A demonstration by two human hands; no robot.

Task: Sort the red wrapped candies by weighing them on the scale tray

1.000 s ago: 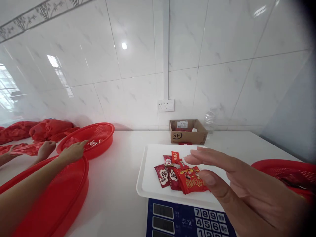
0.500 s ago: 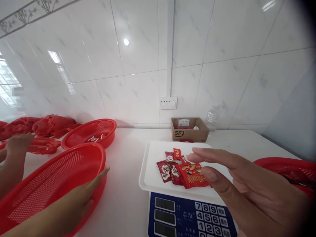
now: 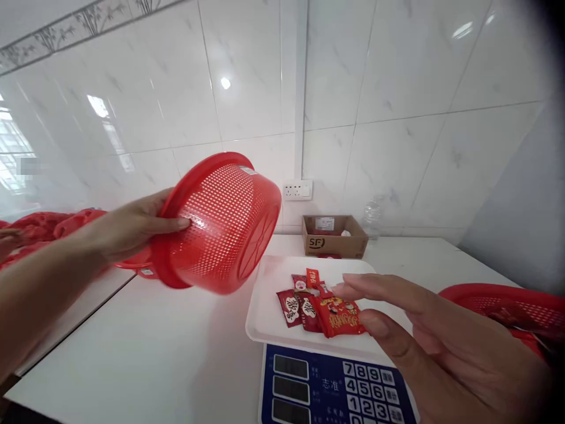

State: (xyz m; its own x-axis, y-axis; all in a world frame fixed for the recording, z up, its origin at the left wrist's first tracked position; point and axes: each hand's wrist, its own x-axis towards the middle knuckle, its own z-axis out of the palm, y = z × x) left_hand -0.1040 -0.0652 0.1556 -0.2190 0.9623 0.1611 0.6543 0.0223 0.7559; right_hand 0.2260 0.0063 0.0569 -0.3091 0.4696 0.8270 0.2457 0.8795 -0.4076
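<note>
My left hand (image 3: 128,227) grips the rim of a red mesh basket (image 3: 220,227) and holds it up in the air, tilted on its side with its bottom facing the scale. My right hand (image 3: 424,335) is stretched out flat and open over the right side of the white scale tray (image 3: 265,312), holding nothing. Its fingertips hover just right of several red snack packets (image 3: 320,306) lying on the tray. Below the tray shows the scale's blue keypad (image 3: 335,394).
A brown cardboard box (image 3: 334,235) and a clear plastic bottle (image 3: 373,217) stand by the tiled wall. Another red basket (image 3: 507,306) sits at the right edge. Red bags (image 3: 39,227) and another person's hand (image 3: 9,241) are at far left.
My left hand took hold of the red basket and lifted it off the table, tipping it sideways. My right hand stayed over the tray. The view swung slightly right.
</note>
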